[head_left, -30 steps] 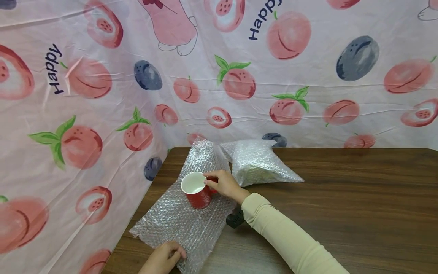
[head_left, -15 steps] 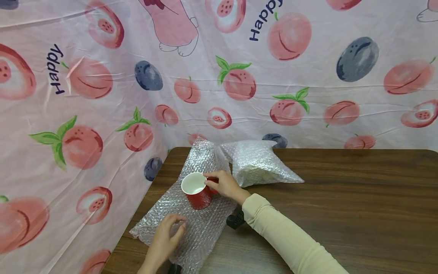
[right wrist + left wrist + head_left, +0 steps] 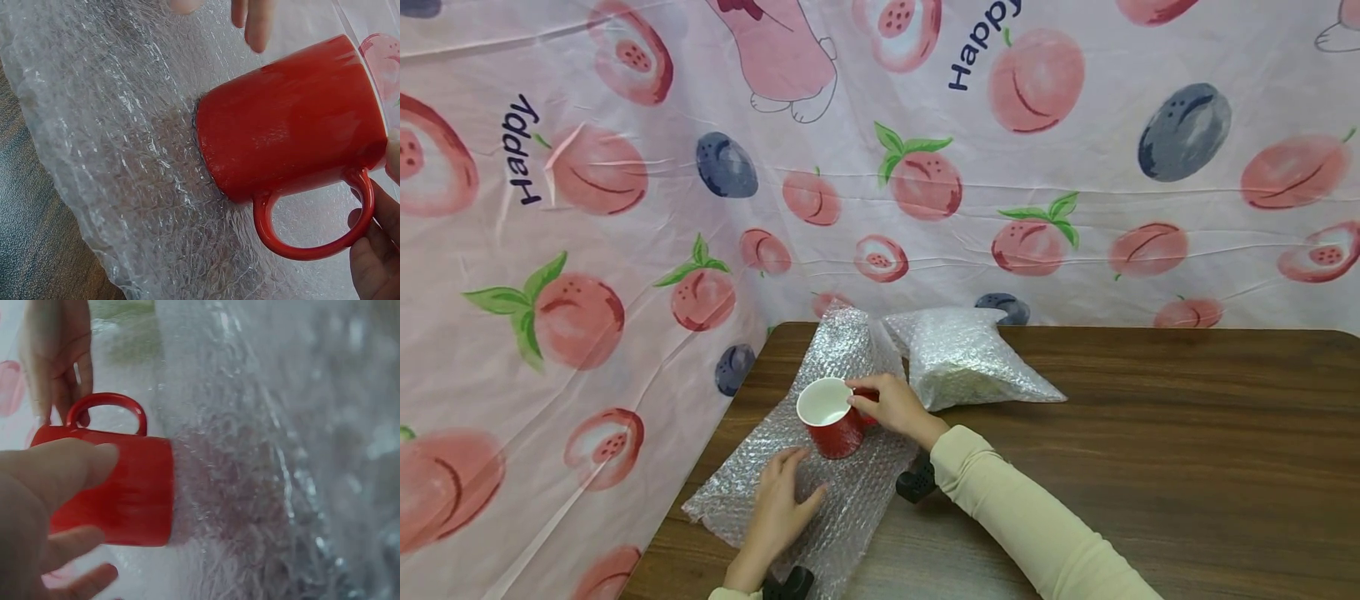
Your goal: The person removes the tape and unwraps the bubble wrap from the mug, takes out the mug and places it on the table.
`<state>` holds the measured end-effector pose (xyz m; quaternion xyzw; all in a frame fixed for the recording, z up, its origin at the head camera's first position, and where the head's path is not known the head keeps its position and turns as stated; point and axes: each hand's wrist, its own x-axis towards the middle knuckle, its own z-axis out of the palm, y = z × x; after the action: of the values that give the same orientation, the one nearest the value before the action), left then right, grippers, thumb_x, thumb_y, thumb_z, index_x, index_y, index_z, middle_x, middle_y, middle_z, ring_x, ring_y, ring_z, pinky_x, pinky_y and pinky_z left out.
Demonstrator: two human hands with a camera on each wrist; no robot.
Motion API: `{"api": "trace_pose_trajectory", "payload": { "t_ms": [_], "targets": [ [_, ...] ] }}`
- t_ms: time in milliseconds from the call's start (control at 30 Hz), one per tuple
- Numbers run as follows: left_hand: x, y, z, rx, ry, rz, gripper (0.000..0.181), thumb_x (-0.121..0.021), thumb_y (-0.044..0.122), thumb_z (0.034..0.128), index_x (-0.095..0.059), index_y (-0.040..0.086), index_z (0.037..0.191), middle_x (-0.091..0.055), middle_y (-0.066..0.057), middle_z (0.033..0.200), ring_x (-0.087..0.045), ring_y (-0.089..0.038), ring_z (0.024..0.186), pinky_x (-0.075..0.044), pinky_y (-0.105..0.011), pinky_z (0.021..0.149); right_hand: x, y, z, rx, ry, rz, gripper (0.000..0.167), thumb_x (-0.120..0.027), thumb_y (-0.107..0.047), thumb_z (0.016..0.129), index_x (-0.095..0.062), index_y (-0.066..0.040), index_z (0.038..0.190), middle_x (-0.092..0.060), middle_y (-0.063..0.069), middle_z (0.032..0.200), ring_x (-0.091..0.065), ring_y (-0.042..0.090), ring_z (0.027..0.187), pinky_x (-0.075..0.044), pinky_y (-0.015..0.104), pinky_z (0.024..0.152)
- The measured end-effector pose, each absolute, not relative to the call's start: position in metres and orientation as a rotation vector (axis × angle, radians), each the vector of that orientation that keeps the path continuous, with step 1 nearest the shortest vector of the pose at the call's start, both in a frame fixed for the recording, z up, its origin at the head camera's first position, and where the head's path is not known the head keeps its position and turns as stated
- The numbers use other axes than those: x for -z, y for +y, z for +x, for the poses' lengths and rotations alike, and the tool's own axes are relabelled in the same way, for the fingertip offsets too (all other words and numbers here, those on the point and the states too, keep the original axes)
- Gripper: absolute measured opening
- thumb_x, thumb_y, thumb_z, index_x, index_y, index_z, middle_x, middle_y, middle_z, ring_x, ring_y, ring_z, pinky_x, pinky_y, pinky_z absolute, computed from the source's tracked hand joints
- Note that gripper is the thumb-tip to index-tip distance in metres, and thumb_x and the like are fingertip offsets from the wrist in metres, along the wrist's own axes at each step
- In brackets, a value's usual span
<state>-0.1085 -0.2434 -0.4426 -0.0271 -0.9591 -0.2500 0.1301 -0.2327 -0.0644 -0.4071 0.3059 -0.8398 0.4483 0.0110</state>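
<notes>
A red mug (image 3: 837, 437) with a white inside stands upright on a sheet of bubble wrap (image 3: 850, 342) at the table's left side. My right hand (image 3: 892, 406) pinches the mug at its rim on the handle side; in the right wrist view its fingers (image 3: 372, 256) are against the red handle (image 3: 306, 253). Spread apart, the fingers of my left hand (image 3: 781, 502) hover over the wrap in front of the mug, holding nothing. The left wrist view has the left thumb (image 3: 69, 465) in front of the mug's side (image 3: 144, 494); whether they touch I cannot tell.
A puffy bubble-wrap bundle (image 3: 962, 354), something pale green inside, lies behind my right hand. Black camera mounts sit at the right wrist (image 3: 917, 481) and left wrist (image 3: 790, 583). Fruit-print cloth (image 3: 880, 208) hangs behind and left of the brown table (image 3: 1150, 450).
My left hand has let go of the near end of the bubble wrap, moved forward towards the mug and spread its fingers. The right hand and the mug have stayed put.
</notes>
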Motion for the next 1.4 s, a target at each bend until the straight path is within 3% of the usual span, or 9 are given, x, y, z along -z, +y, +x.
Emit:
{"api": "trace_pose_trajectory", "payload": {
  "t_ms": [200, 300, 533, 900, 1167, 1400],
  "targets": [
    [0.449, -0.244, -0.111, 0.741, -3.081, -0.036, 0.086, -0.071, 0.038, 0.0717, -0.031, -0.006, 0.133, -0.017, -0.029, 0.137, -0.013, -0.049, 0.123, -0.015, -0.067, 0.089, 0.408, -0.066, -0.230, -1.408, -2.608, 0.961, 0.030, -0.061, -0.019, 0.084, -0.063, -0.006, 0.111, -0.062, 0.009, 0.108, -0.058, 0.021, 0.097, -0.047, 0.032, 0.078],
    [0.451, -0.245, -0.111, 0.776, -3.123, -0.015, 0.092, -0.070, 0.042, 0.0705, -0.026, -0.004, 0.136, -0.013, -0.028, 0.139, -0.008, -0.048, 0.124, -0.010, -0.068, 0.089, 0.408, -0.067, -0.230, -1.416, -2.602, 0.970, 0.030, -0.061, -0.018, 0.084, -0.062, -0.006, 0.112, -0.061, 0.009, 0.108, -0.058, 0.021, 0.098, -0.046, 0.033, 0.080],
    [0.457, -0.247, -0.112, 0.789, -3.059, 0.007, 0.091, -0.071, 0.044, 0.0692, -0.029, -0.003, 0.135, -0.020, -0.027, 0.138, -0.012, -0.047, 0.124, -0.010, -0.067, 0.089, 0.410, -0.068, -0.230, -1.434, -2.588, 0.975, 0.030, -0.061, -0.018, 0.084, -0.062, -0.006, 0.112, -0.061, 0.009, 0.108, -0.058, 0.021, 0.097, -0.047, 0.031, 0.079],
    [0.461, -0.244, -0.118, 0.612, -3.046, 0.054, 0.087, -0.069, 0.057, 0.0629, -0.045, 0.005, 0.129, -0.035, -0.019, 0.134, -0.029, -0.041, 0.120, -0.025, -0.062, 0.087, 0.418, -0.064, -0.219, -1.454, -2.530, 0.874, 0.033, -0.059, -0.019, 0.086, -0.059, -0.006, 0.116, -0.060, 0.011, 0.110, -0.057, 0.024, 0.098, -0.046, 0.037, 0.079],
    [0.462, -0.247, -0.123, 0.625, -3.022, 0.092, 0.088, -0.071, 0.060, 0.0579, -0.048, 0.009, 0.127, -0.038, -0.014, 0.133, -0.030, -0.038, 0.118, -0.025, -0.063, 0.083, 0.428, -0.067, -0.213, -1.495, -2.433, 0.700, 0.035, -0.054, -0.015, 0.086, -0.054, 0.003, 0.117, -0.057, 0.015, 0.114, -0.051, 0.031, 0.105, -0.038, 0.043, 0.088],
    [0.462, -0.251, -0.124, 0.701, -2.984, 0.123, 0.082, -0.073, 0.056, 0.0586, -0.051, 0.010, 0.124, -0.039, -0.015, 0.131, -0.030, -0.042, 0.116, -0.025, -0.060, 0.081, 0.423, -0.072, -0.213, -1.514, -2.446, 0.660, 0.033, -0.048, -0.011, 0.089, -0.052, 0.004, 0.117, -0.056, 0.018, 0.113, -0.051, 0.032, 0.105, -0.038, 0.044, 0.088]
  ]
}}
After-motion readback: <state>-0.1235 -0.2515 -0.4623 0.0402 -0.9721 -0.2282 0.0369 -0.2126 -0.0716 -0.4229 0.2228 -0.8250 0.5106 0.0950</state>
